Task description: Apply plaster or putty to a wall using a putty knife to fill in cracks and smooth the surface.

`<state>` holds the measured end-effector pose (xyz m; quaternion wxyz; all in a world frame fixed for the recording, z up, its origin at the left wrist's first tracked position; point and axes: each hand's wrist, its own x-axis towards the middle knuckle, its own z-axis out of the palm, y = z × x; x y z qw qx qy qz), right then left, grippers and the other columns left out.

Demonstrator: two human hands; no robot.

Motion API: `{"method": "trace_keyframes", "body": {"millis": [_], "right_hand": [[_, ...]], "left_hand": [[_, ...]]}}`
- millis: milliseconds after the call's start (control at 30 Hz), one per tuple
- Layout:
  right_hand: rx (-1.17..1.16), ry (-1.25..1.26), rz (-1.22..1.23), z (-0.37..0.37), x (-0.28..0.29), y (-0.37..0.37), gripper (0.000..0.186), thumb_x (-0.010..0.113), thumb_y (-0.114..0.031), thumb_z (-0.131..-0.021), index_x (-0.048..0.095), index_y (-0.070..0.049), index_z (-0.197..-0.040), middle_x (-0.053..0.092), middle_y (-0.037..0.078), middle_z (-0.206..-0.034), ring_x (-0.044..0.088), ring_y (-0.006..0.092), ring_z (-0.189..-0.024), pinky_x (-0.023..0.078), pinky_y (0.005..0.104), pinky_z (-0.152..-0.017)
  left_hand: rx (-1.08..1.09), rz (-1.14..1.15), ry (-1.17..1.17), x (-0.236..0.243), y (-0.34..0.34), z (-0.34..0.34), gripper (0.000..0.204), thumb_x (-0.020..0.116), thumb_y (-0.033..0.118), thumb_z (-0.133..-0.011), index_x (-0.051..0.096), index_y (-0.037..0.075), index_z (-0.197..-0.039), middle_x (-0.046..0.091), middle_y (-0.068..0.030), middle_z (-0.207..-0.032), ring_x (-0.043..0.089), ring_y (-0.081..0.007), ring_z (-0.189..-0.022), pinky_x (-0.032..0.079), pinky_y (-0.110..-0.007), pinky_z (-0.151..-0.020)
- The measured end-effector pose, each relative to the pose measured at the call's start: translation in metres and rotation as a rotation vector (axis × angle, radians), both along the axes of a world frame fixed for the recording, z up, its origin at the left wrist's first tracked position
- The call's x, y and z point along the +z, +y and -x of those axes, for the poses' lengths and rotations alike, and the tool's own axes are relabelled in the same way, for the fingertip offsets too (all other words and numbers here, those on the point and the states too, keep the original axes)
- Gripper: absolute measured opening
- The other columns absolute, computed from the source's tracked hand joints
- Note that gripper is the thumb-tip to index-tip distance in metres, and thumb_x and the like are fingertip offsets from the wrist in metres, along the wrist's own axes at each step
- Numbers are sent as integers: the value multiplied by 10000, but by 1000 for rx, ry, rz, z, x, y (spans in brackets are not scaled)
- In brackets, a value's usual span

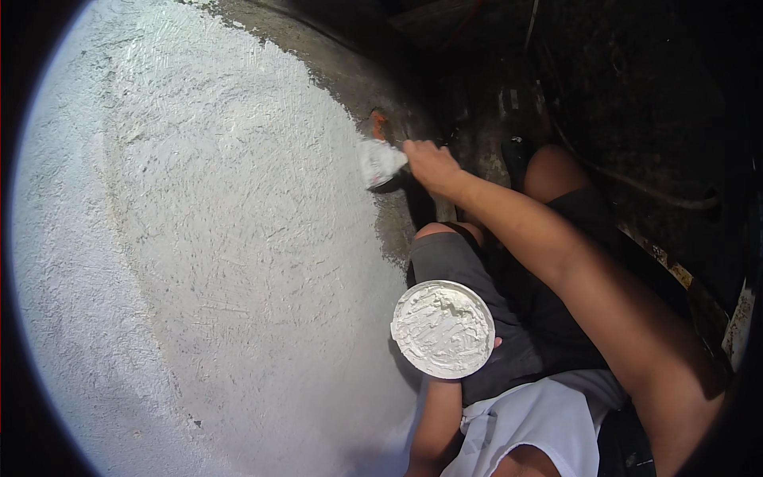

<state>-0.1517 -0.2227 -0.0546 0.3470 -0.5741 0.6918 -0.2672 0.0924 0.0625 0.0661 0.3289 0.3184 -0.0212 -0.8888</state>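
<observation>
My right hand (431,165) is closed around what looks like a putty knife (381,163), its wide head coated white and a little blurred. That head touches or sits just off the wall (254,207) at the edge of its white coat; the handle is hidden in my fist. Below, over my thigh, my left hand (498,343) holds up a round, shallow white container (443,328) full of thick white paste. Only a fingertip shows at the container's right side; the other fingers are hidden underneath.
Bare grey-brown wall (350,75) borders the white coat, with an orange-red patch (377,124) just above the putty knife. My knees (556,171) are bent close to the wall. To the right, a hose or cable (660,195) crosses the dark area.
</observation>
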Motion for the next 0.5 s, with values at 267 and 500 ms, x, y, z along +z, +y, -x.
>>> {"method": "trace_keyframes", "body": {"millis": [267,500], "right_hand": [[-33,61,220,-1,-6,2,207,533,-64,-973,520,-51,-1179,622,159,-1164,608,372,-1140,530,562,-921],[-22,112,-88,3,-2,5,233,566,-89,-986,508,-53,-1209,631,169,-1231,614,386,-1225,538,636,-938]], "left_hand": [[-39,119,-130,0,-1,7,996,540,863,-880,426,242,-1651,339,-42,-1745,210,-363,-1629,138,-644,-1311],[-25,154,-21,-5,-5,9,994,513,858,-902,394,234,-1666,328,-43,-1750,209,-373,-1628,113,-651,-1314]]}}
